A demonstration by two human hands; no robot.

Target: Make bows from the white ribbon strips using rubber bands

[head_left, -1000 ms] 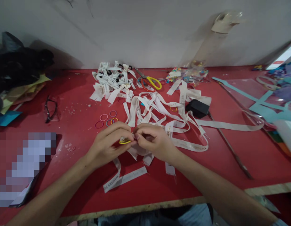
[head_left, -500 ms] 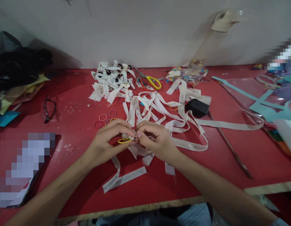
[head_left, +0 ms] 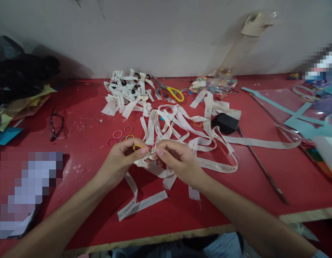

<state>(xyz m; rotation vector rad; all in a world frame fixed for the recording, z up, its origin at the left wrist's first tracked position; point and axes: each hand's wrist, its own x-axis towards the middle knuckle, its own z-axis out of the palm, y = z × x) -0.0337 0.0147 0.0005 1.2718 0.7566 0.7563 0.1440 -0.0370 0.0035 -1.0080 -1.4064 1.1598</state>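
Note:
Both hands meet above the red table [head_left: 198,215] and pinch a short piece of white printed ribbon [head_left: 141,163]. My left hand [head_left: 120,154] is closed on its left part, with a yellow elastic band [head_left: 138,147] looped by the fingers. My right hand [head_left: 179,157] pinches the ribbon's other side, its fingertips close to the left ones. The ribbon is bunched between the fingers, and the exact knot or fold is hidden. Below, a cut ribbon strip [head_left: 149,202] lies on the table. Long loose ribbon [head_left: 179,122] lies in loops behind the hands.
Tied ribbon bows [head_left: 125,89] are heaped at the back, beside scissors [head_left: 172,95] with red and yellow handles. Several coloured elastic bands [head_left: 117,134] lie left of centre. A black block [head_left: 225,123], a thin rod [head_left: 265,172] and glasses [head_left: 56,125] rest on the table.
The ribbon piece has turned in my fingers: its white end now points left and down, and the yellow band has shifted up behind my left thumb. Other things have stayed put.

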